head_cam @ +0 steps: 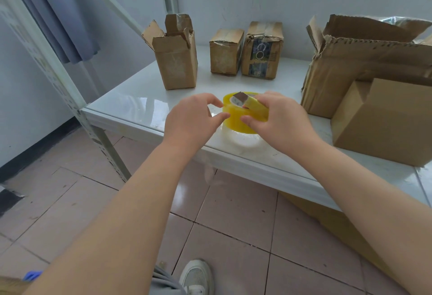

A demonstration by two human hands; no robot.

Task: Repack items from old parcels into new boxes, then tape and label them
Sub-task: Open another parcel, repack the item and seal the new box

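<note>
A yellow roll of packing tape [236, 117] is held just above the white table [140, 105], near its front edge. My right hand [278, 117] grips the roll from the right, thumb on its top by a brown tab of tape. My left hand [194, 117] touches the roll's left side with thumb and fingertips; whether it pinches the tape end cannot be told. A new plain box [385, 124] lies shut at the right. An old opened parcel [175, 58] stands behind, flaps up, with two taped parcels [225, 51] [263, 51] beside it.
A large torn cardboard box [350, 61] stands at the back right, behind the new box. A metal shelf post [58, 65] rises at the left. Flat cardboard [339, 224] lies on the tiled floor under the table. My shoe [197, 276] is below.
</note>
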